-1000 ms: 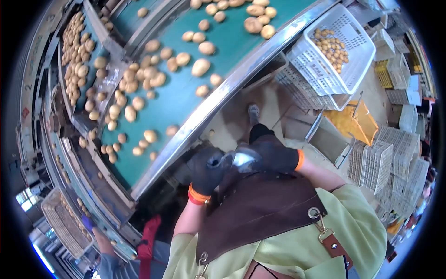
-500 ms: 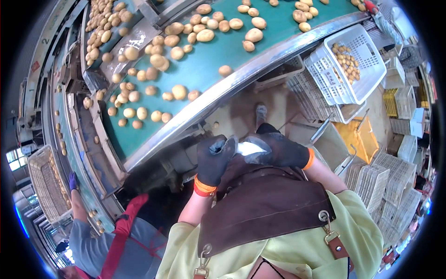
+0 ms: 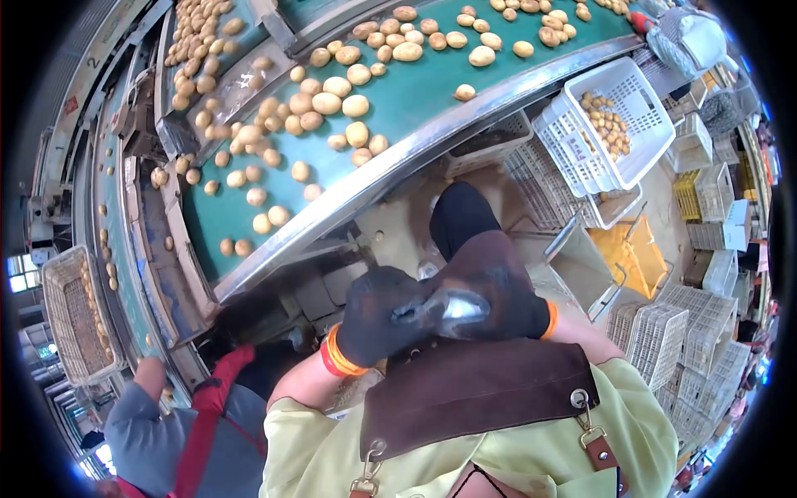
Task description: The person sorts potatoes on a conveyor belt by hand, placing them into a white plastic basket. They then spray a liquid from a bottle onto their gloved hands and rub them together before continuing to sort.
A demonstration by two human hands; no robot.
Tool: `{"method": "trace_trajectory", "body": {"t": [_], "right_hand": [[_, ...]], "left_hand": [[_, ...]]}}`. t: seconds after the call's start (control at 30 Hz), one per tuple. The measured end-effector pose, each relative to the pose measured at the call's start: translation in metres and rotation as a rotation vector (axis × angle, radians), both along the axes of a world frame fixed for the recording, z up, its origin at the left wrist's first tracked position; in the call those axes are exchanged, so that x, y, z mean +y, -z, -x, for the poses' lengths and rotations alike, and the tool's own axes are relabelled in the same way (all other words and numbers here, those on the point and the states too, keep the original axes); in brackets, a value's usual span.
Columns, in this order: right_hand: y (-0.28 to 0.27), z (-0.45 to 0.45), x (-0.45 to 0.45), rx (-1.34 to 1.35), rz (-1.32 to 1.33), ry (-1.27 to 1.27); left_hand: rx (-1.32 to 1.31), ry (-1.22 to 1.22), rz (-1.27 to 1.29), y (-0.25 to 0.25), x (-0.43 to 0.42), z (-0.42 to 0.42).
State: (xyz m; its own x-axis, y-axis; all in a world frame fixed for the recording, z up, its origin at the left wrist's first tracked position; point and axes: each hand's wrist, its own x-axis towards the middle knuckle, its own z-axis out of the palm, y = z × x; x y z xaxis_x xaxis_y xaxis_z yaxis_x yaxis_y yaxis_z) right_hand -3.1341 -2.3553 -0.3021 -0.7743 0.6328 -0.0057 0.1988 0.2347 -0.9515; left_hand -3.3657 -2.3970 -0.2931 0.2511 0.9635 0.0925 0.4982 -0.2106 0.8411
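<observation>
My left hand (image 3: 382, 314), in a dark glove with an orange band at the wrist, is closed in front of my apron (image 3: 481, 386). Its fingers meet my right hand (image 3: 506, 303), also dark-gloved and curled. Between them shows a pale shiny thing (image 3: 463, 309), mostly covered by the right glove; its kind is not clear. Beyond the hands, potatoes (image 3: 326, 103) lie scattered on a green conveyor belt (image 3: 398, 104); neither hand touches them.
A metal rail (image 3: 365, 173) edges the belt. At right stand a white crate (image 3: 652, 108) with potatoes, a yellow container (image 3: 631, 253) and stacked crates (image 3: 652, 336). A co-worker (image 3: 199, 440) with red straps is at lower left, near a long basket (image 3: 70, 311).
Both hands have lowered slightly, and less of the pale thing shows. My dark-clothed leg now reaches forward. The potatoes lie differently on the belt, and the co-worker's purple-gloved hand is out of sight.
</observation>
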Motion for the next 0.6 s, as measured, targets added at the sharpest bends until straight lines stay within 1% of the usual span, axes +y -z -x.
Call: {"method": "trace_trajectory", "body": {"t": [0.03, 0.07, 0.1, 0.13, 0.17, 0.2, 0.23, 0.27, 0.33, 0.37, 0.4, 0.43, 0.47, 0.5, 0.57, 0.6], "right_hand": [[0.005, -0.001, 0.000, -0.002, 0.002, 0.008], [0.012, -0.003, 0.001, 0.058, 0.077, 0.017], [0.019, -0.004, 0.003, 0.123, 0.159, 0.026], [0.015, -0.012, 0.009, -0.049, -0.010, -0.038], [0.041, -0.028, 0.009, -0.047, 0.003, -0.037], [0.087, -0.046, 0.007, -0.072, -0.122, 0.069], [0.113, -0.060, 0.006, -0.101, -0.247, 0.166], [0.118, -0.068, 0.016, -0.106, -0.244, 0.157], [0.125, -0.084, 0.023, -0.194, 0.547, 0.383], [0.125, -0.083, 0.027, -0.202, 0.558, 0.402], [0.124, -0.074, 0.038, 0.021, 0.739, 0.425], [0.128, -0.065, 0.049, 0.255, 0.909, 0.443], [0.138, -0.062, 0.056, 0.267, 0.761, 0.374], [0.149, -0.064, 0.057, 0.262, 0.773, 0.395], [0.173, -0.069, 0.063, 0.323, 0.939, 0.332], [0.180, -0.065, 0.060, 0.369, 1.029, 0.432]], "left_hand": [[-0.036, 0.000, 0.041, 0.002, 0.001, -0.002], [-0.090, 0.069, 0.138, 0.013, 0.000, 0.002], [-0.090, 0.074, 0.151, 0.022, -0.003, 0.006], [-0.255, -0.015, 0.184, 0.030, -0.008, 0.010], [-0.420, -0.110, 0.213, 0.033, -0.013, 0.018], [-0.097, -0.375, 0.148, 0.030, -0.018, 0.045], [0.229, -0.636, 0.078, 0.024, -0.021, 0.074], [0.225, -0.643, 0.084, 0.022, -0.010, 0.088], [0.056, -0.682, -0.061, 0.019, 0.026, 0.107], [-0.031, -0.693, -0.134, 0.025, 0.044, 0.116], [0.080, -0.696, -0.132, 0.055, 0.061, 0.128], [0.076, -0.734, 0.006, 0.087, 0.070, 0.138], [0.095, -0.828, 0.126, 0.121, 0.080, 0.147], [0.039, -0.841, 0.209, 0.152, 0.082, 0.155], [0.089, -0.870, 0.208, 0.193, 0.081, 0.152], [0.115, -0.905, 0.255, 0.210, 0.078, 0.152]]}}
